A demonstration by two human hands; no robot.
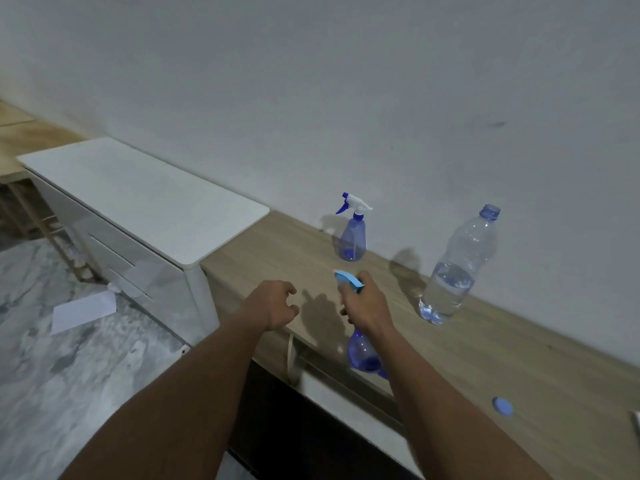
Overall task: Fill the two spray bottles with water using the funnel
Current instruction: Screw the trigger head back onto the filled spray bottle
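Single head view, tilted, looking forward and down from close above the table (519,358), wall (311,81) behind, floor (69,358) at left

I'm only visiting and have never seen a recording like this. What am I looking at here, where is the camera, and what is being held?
There is no machine here: a person wears one camera on the head, looking down at their own bare arms. The right hand grips a blue spray bottle by its neck. The left hand is empty, fingers loosely curled. On the wooden counter stand a second spray bottle and an uncapped water bottle, partly full. A blue cap lies nearer the person. No funnel shows in this picture.
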